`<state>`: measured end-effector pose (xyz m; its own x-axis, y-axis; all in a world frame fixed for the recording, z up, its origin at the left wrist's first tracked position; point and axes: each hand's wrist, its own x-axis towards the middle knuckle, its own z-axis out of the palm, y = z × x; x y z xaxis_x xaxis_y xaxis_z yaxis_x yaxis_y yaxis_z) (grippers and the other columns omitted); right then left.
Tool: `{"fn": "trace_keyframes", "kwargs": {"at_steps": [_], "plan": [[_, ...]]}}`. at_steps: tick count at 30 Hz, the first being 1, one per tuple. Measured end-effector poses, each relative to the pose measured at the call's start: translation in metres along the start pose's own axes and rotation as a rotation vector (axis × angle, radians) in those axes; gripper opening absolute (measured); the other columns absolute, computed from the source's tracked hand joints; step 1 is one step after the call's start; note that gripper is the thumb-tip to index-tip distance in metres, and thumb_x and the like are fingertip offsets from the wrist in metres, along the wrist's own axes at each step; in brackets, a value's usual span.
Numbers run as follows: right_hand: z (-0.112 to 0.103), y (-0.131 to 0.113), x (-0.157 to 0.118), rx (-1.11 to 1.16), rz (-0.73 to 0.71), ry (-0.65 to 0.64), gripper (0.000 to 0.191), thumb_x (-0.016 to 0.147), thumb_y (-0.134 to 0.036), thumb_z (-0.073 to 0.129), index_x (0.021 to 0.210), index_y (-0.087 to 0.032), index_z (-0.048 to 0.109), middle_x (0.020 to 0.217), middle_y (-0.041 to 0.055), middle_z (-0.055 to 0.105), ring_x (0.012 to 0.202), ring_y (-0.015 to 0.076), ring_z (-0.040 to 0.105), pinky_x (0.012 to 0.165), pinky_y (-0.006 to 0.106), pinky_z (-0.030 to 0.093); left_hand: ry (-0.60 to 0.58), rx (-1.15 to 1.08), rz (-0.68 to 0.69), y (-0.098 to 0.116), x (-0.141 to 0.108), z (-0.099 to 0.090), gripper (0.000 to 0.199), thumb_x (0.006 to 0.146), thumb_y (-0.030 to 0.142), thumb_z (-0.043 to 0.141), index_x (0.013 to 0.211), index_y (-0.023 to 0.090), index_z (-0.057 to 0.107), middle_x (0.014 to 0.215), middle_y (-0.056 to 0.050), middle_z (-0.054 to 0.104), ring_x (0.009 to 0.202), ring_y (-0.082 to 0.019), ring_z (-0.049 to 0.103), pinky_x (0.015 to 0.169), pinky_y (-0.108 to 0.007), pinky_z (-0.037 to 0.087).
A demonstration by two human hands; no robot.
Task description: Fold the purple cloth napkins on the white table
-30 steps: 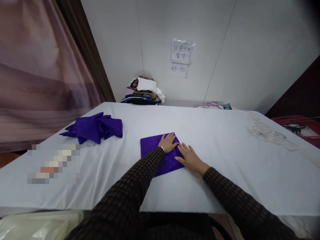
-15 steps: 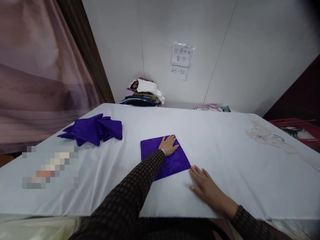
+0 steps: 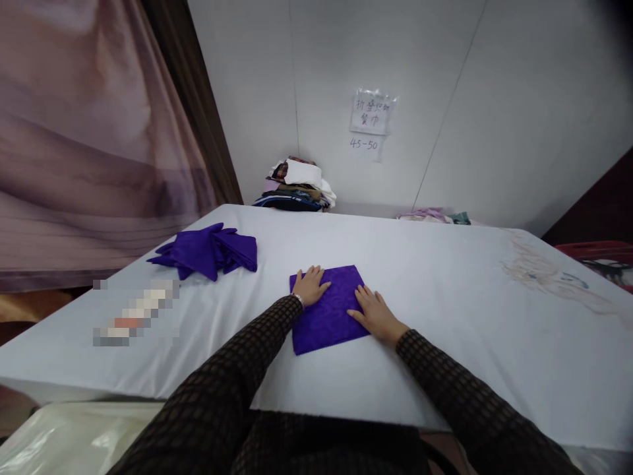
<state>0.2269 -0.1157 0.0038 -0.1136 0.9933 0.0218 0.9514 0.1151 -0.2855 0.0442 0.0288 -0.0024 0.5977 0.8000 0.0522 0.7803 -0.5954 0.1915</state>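
Observation:
A purple cloth napkin (image 3: 330,323), folded to a rough square, lies flat on the white-covered table (image 3: 445,277) in front of me. My left hand (image 3: 310,286) rests palm down on its upper left part, fingers spread. On the right edge lies my right hand (image 3: 376,313), also flat, its fingers stretched over the cloth and the thumb pointing left. Parts of the napkin's side edges are hidden under both hands.
A loose pile of purple napkins (image 3: 202,251) sits at the table's back left. Nearer me is a pixelated patch (image 3: 141,313). Folded clothes (image 3: 297,185) are stacked by the wall, under a handwritten sign (image 3: 372,113). A red basket (image 3: 598,251) stands at far right.
My left hand has slid left across the napkin. My right hand has moved from the table beside the corner up onto the napkin's right edge. The camera view has shifted slightly.

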Motion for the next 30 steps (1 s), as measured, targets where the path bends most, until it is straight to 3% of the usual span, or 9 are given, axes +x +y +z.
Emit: {"fn": "trace_keyframes", "kwargs": {"at_steps": [3, 7, 12, 16, 19, 21, 23, 27, 30], "plan": [[0.008, 0.009, -0.001, 0.05, -0.005, -0.029, 0.071, 0.09, -0.061, 0.028, 0.143, -0.014, 0.031, 0.15, 0.014, 0.025, 0.14, 0.0259, 0.015, 0.111, 0.049, 0.012, 0.009, -0.028, -0.034, -0.012, -0.005, 0.001, 0.055, 0.092, 0.051, 0.025, 0.137, 0.022, 0.037, 0.147, -0.007, 0.035, 0.136, -0.022, 0.026, 0.11, -0.048, 0.017], [-0.006, 0.029, 0.013, 0.157, 0.051, 0.002, 0.062, 0.092, -0.052, 0.029, 0.141, -0.016, 0.034, 0.149, 0.0108, 0.028, 0.139, 0.0234, 0.021, 0.11, 0.045, 0.021, 0.061, -0.043, -0.108, -0.016, 0.007, -0.014, 0.051, 0.089, 0.047, 0.036, 0.132, 0.02, 0.044, 0.13, -0.008, 0.055, 0.122, -0.023, 0.046, 0.103, -0.041, 0.03], [-0.027, 0.041, 0.069, 0.154, 0.06, 0.055, 0.06, 0.084, -0.021, 0.044, 0.142, -0.014, 0.032, 0.146, 0.0076, 0.035, 0.137, 0.0211, 0.026, 0.111, 0.036, 0.023, -0.074, -0.053, -0.134, -0.02, 0.026, -0.04, 0.032, 0.076, 0.038, 0.057, 0.099, 0.018, 0.067, 0.105, -0.009, 0.068, 0.101, -0.025, 0.059, 0.088, -0.035, 0.042], [-0.038, 0.032, 0.111, 0.093, -0.064, -0.013, 0.072, 0.07, -0.008, 0.055, 0.139, -0.014, 0.038, 0.142, 0.0092, 0.043, 0.132, 0.0231, 0.035, 0.104, 0.032, 0.032, -0.091, -0.105, -0.018, -0.017, 0.028, -0.059, 0.024, 0.077, 0.037, 0.057, 0.09, 0.021, 0.068, 0.099, -0.003, 0.067, 0.09, -0.018, 0.061, 0.075, -0.025, 0.044], [-0.056, 0.026, 0.129, 0.035, -0.086, -0.078, 0.043, 0.069, -0.013, 0.061, 0.112, -0.017, 0.064, 0.111, 0.0079, 0.066, 0.104, 0.0229, 0.058, 0.087, 0.029, 0.043, 0.009, -0.101, 0.108, -0.014, 0.026, -0.08, 0.022, 0.077, 0.035, 0.057, 0.089, 0.02, 0.067, 0.096, -0.004, 0.066, 0.086, -0.018, 0.06, 0.074, -0.026, 0.044], [-0.077, 0.024, 0.134, 0.019, -0.089, -0.058, 0.024, 0.072, -0.015, 0.06, 0.094, -0.017, 0.069, 0.095, 0.0065, 0.069, 0.091, 0.0212, 0.06, 0.079, 0.029, 0.043, 0.099, -0.057, 0.155, -0.011, 0.024, -0.099, 0.021, 0.079, 0.033, 0.056, 0.09, 0.019, 0.066, 0.092, -0.004, 0.066, 0.084, -0.019, 0.059, 0.073, -0.028, 0.043], [-0.104, 0.022, 0.13, -0.015, -0.133, 0.071, 0.016, 0.074, -0.016, 0.059, 0.087, -0.016, 0.069, 0.089, 0.006, 0.068, 0.085, 0.0195, 0.059, 0.076, 0.029, 0.042, 0.198, -0.002, 0.161, -0.007, 0.021, -0.124, 0.022, 0.081, 0.034, 0.055, 0.093, 0.02, 0.066, 0.091, -0.004, 0.067, 0.084, -0.02, 0.059, 0.072, -0.029, 0.042], [-0.159, 0.006, 0.093, -0.086, -0.273, 0.51, 0.012, 0.081, -0.017, 0.054, 0.084, -0.017, 0.065, 0.083, 0.0059, 0.063, 0.08, 0.0192, 0.055, 0.074, 0.032, 0.041, 0.451, 0.1, 0.208, 0.01, -0.004, -0.179, 0.021, 0.085, 0.034, 0.05, 0.095, 0.021, 0.064, 0.093, -0.004, 0.064, 0.086, -0.021, 0.058, 0.072, -0.031, 0.04], [-0.171, -0.009, 0.046, -0.142, -0.405, 0.707, 0.015, 0.084, -0.015, 0.05, 0.088, -0.018, 0.063, 0.09, 0.0077, 0.062, 0.087, 0.0216, 0.053, 0.08, 0.037, 0.04, 0.559, 0.198, 0.281, 0.025, -0.039, -0.192, 0.023, 0.089, 0.033, 0.046, 0.091, 0.018, 0.063, 0.087, -0.006, 0.061, 0.085, -0.022, 0.056, 0.074, -0.034, 0.038]]}}
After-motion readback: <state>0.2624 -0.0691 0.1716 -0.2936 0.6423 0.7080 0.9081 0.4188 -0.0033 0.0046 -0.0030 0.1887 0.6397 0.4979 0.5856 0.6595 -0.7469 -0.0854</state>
